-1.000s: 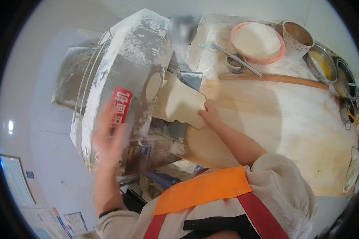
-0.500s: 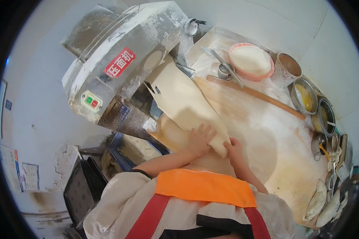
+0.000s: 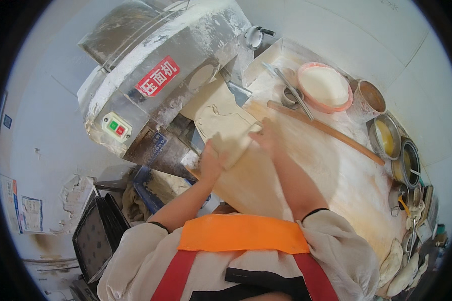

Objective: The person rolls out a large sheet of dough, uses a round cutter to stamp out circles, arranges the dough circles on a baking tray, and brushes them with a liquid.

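Observation:
A wide sheet of pale dough [image 3: 225, 116] hangs out of the dough sheeter [image 3: 181, 55] onto the floured worktop [image 3: 256, 175]. Its near end is doubled back in a loose fold, with small tears showing along the upper layer. My left hand [image 3: 212, 160] grips the near left edge of that fold, fingers partly hidden by the dough. At the right edge my right hand [image 3: 267, 136] pinches the folded dough with its thumb on top.
Right of the dough lies a long wooden rolling pin [image 3: 326, 132]. Behind it stand a pink basin of flour [image 3: 349, 103], a metal cup and a plastic tub [image 3: 371, 98]. Several metal bowls [image 3: 398, 135] line the right edge. Dark trays [image 3: 93, 241] lean at lower left.
Both hands have moved away from my body toward the machine, carrying the near end of the dough with them. The long strip is now folded back and shorter.

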Action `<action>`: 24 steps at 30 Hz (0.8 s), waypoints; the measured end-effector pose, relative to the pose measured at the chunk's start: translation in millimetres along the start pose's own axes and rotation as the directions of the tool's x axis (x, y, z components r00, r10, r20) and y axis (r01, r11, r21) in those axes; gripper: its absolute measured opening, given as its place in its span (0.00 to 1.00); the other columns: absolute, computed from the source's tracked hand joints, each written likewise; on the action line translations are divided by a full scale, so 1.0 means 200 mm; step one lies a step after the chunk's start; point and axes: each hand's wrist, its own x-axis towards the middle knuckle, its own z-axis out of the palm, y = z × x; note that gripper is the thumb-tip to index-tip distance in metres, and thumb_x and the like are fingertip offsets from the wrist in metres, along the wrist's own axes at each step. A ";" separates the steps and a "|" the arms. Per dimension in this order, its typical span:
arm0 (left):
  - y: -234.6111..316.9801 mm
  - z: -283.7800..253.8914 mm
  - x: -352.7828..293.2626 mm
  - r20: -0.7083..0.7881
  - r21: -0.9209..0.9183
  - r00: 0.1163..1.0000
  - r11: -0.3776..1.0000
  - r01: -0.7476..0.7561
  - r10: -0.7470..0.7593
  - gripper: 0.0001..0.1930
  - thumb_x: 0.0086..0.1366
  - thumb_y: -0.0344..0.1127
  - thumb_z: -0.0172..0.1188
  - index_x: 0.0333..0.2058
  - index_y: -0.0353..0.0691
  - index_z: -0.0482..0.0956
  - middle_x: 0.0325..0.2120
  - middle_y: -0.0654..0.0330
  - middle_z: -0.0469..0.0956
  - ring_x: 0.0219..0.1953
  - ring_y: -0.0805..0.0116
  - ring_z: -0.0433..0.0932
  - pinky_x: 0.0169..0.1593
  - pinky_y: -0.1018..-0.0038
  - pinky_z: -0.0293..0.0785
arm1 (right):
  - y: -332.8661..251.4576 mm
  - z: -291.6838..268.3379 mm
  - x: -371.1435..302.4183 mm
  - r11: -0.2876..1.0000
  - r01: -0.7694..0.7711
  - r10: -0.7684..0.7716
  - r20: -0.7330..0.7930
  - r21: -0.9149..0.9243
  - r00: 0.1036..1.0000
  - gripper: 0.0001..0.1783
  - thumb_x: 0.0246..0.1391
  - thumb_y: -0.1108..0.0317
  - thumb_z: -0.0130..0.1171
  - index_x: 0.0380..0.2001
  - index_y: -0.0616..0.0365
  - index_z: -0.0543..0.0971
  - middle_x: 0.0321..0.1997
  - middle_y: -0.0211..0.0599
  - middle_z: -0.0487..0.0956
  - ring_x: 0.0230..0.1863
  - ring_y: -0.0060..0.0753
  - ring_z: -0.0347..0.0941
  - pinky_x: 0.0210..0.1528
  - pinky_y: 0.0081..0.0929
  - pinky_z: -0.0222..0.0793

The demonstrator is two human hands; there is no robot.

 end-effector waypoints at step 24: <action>0.38 -0.31 0.18 0.192 -0.429 0.981 0.900 0.075 0.010 0.23 0.61 0.36 0.61 0.54 0.35 0.70 0.47 0.55 0.75 0.46 0.70 0.74 0.48 0.76 0.71 | -0.31 -0.94 -0.06 0.370 -0.308 0.126 0.281 0.877 0.951 0.32 0.48 0.75 0.59 0.59 0.58 0.67 0.52 0.48 0.74 0.54 0.38 0.71 0.55 0.32 0.68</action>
